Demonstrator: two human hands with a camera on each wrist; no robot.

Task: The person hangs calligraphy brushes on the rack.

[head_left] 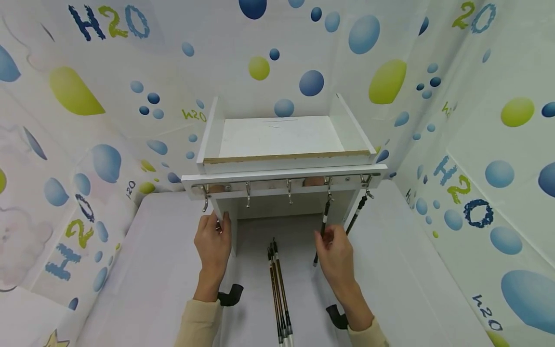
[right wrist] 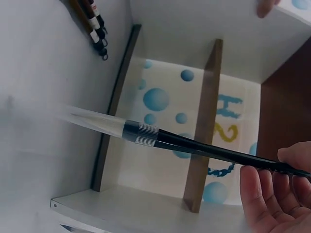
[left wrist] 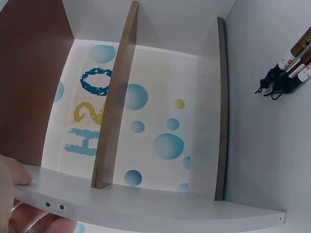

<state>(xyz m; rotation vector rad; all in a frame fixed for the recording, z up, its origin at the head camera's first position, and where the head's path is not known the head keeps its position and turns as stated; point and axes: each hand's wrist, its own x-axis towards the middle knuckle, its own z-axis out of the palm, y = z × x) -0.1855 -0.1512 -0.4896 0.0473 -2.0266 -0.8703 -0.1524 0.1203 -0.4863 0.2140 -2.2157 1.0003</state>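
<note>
A white wooden shelf with a row of metal hooks stands before me. My left hand grips its left side panel, thumb on one face and fingers on the other in the left wrist view. With my right hand I pinch the black handle of a writing brush. Its pale bristles sit in a clear cover, pointing down. The brush's top end is at the second hook from the right; whether its loop is over the hook I cannot tell. Another brush hangs from the rightmost hook.
Several brown-handled brushes lie side by side on the white surface between my arms. An upper tray tops the shelf. Patterned sheeting with blue and green dots surrounds the back and sides. Each wrist carries a black camera mount.
</note>
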